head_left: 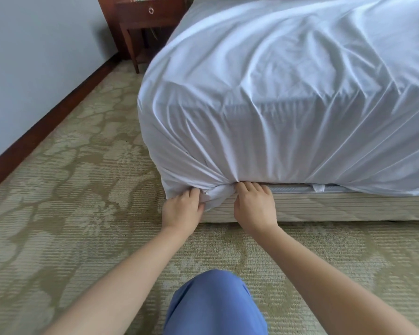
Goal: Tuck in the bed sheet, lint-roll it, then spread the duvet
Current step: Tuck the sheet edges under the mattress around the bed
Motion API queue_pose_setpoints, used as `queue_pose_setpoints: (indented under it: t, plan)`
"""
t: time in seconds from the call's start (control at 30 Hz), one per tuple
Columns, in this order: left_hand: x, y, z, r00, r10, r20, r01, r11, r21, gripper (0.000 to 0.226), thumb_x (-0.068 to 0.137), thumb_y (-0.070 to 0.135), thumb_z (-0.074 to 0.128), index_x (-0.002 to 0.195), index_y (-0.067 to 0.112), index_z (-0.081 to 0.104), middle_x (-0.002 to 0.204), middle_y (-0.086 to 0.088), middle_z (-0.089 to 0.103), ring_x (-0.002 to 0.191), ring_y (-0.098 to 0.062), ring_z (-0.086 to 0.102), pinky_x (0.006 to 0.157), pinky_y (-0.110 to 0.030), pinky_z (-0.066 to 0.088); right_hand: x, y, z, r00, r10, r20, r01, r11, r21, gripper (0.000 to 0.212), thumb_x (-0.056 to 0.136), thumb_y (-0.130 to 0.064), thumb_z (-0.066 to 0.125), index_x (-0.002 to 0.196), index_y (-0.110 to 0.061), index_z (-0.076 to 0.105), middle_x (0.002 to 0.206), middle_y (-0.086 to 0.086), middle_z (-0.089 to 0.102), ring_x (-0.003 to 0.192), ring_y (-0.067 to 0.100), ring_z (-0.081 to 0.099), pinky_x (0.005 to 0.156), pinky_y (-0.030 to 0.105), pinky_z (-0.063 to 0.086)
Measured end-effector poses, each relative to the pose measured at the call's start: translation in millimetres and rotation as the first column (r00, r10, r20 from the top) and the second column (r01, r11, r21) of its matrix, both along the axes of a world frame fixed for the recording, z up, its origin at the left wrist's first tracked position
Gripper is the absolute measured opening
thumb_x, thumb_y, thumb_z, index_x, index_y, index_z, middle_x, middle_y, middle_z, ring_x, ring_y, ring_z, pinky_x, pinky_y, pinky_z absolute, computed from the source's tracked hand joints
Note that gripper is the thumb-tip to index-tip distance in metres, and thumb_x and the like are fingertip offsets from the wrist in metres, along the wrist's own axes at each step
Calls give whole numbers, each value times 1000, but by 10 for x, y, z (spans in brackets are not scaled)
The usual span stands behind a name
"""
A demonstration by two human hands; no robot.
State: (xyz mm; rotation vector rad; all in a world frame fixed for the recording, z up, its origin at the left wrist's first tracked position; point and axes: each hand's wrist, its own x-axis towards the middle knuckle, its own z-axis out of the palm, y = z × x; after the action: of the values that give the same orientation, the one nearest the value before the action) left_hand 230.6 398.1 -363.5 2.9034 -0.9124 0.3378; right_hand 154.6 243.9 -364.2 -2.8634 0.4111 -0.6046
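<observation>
Room: a patterned beige carpet (65,189) is seen from a kneeling position, with a pale wall on the left and a dark wooden nightstand (146,27) at the far corner.
Bed: the bed (348,209) fills the upper right; its striped base is exposed along the near side.
Bed sheet: a white bed sheet (276,93) is draped over the mattress, wrinkled, with creases drawn down toward the near left corner; further right its hem hangs loose over the base.
Gathered corner: the slack is bunched into a twisted wad at the seam between mattress and base, between the two hands.
Left hand: the left hand (183,211) has its grip closed on the left side of the bunched fabric.
Right hand: the right hand (254,206) is laid against the wad's right side, fingertips pressed in at the seam; whether fabric is pinched cannot be told.
Step in hand: judged to be the tucking of the corner; no lint roller or duvet is seen.
Next move: the wad probably needs pushing under the mattress, then the loose right hem tucked likewise.
</observation>
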Motion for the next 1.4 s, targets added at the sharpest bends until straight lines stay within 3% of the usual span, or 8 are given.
queue_pose_setpoints:
  t: [0.1, 0.47, 0.63, 0.73, 0.83, 0.93, 1.07, 1.4]
  plan:
    - [-21, -6, -85, 998, 51, -23, -51, 999, -7, 35, 85, 34, 67, 113, 15, 58, 106, 1, 62, 98, -22, 63, 62, -32, 47, 38, 64, -32, 999, -48, -11, 47, 998, -33, 28, 51, -4, 75, 76, -8, 62, 70, 7, 61, 65, 29, 60, 61, 32, 48]
    - [7, 13, 10, 998, 65, 20, -49, 891, -450, 24, 91, 18, 43, 94, -1, 58, 92, -18, 62, 46, -33, 53, 40, -26, 30, 34, 183, -142, 994, -106, -7, 105, 990, -97, 45, 50, -17, 83, 88, -4, 65, 83, 10, 62, 75, 31, 61, 64, 35, 51]
    - [34, 6, 50, 995, -103, 13, 86, 745, -661, 29, 88, 26, 42, 87, 0, 56, 84, -11, 57, 64, -20, 50, 54, -29, 36, -17, 409, -236, 993, -43, 106, 42, 999, 14, 49, 61, -23, 81, 103, -4, 65, 102, 11, 64, 92, 31, 62, 74, 38, 53]
    - [-49, 56, 44, 967, -152, -203, -80, 579, -812, 7, 79, 5, 57, 75, 10, 54, 75, 0, 54, 68, -3, 47, 66, -14, 39, -29, 547, -200, 986, 118, 121, -127, 989, 72, 32, 72, -19, 74, 99, -8, 60, 88, 7, 62, 75, 29, 62, 53, 32, 46]
    - [-21, 66, 154, 682, -312, -662, -675, 80, -734, 18, 78, -5, 54, 71, 11, 51, 62, -2, 48, 64, -13, 49, 73, -28, 44, 39, 466, -134, 977, 88, -192, -23, 948, 319, 19, 94, -26, 51, 108, -14, 54, 91, 2, 63, 78, 25, 62, 55, 32, 40]
    - [92, 120, 230, 476, -511, -716, -879, -289, -379, 9, 87, -5, 54, 83, 3, 56, 65, -6, 52, 70, -17, 61, 72, -34, 54, 146, 360, -67, 962, -19, -273, 261, 371, 891, 23, 95, -25, 51, 112, -10, 58, 94, 1, 66, 80, 18, 65, 67, 31, 50]
    - [181, 136, 214, 358, -531, -768, -928, -289, -234, 19, 85, 0, 66, 104, 2, 61, 99, -15, 68, 90, -24, 67, 67, -32, 56, 284, 416, 10, 980, 27, -199, 199, -283, 938, 17, 98, -13, 45, 108, -4, 56, 97, 11, 66, 82, 22, 68, 70, 29, 52]
    - [163, 87, 468, 283, -647, -708, -959, -205, -196, 14, 96, 5, 45, 98, 4, 59, 92, -12, 66, 84, -21, 61, 77, -28, 49, 319, 465, 211, 986, -46, -163, 133, -382, 915, 7, 98, -7, 49, 94, -8, 55, 78, 3, 66, 69, 13, 66, 62, 22, 50]
